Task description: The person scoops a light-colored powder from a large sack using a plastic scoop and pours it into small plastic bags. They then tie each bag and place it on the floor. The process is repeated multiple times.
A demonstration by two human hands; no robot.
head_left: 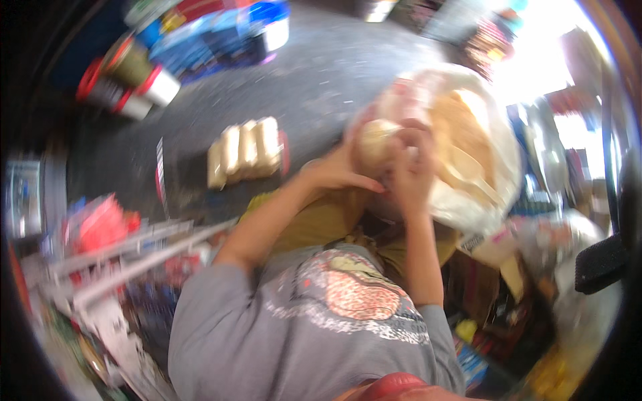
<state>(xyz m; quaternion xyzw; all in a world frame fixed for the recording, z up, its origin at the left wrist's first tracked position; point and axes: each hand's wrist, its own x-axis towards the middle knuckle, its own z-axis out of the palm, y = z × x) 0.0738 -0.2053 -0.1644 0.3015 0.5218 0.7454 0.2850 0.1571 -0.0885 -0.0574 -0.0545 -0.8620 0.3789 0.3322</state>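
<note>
A small clear plastic bag (376, 142), rounded and filled with something pale yellow, is held in front of my body. My left hand (340, 167) cups its left side, thumb stretched out below it. My right hand (410, 170) is closed at the bag's right side, fingers curled and blurred by motion. Just to the right stands a large open white sack (506, 180) holding light brown, loose grainy stuff (468, 120). A pale scoop (468, 170) lies on that stuff. Several filled, slim plastic packs (249, 148) lie side by side on the dark surface to my left.
Red-lidded jars (137, 77) and a blue box (207, 43) stand at the far left of the dark surface (321, 73). White rack bars (144, 257) run along my left. Bags and cartons (491, 244) crowd my right side, and bright light floods the far right.
</note>
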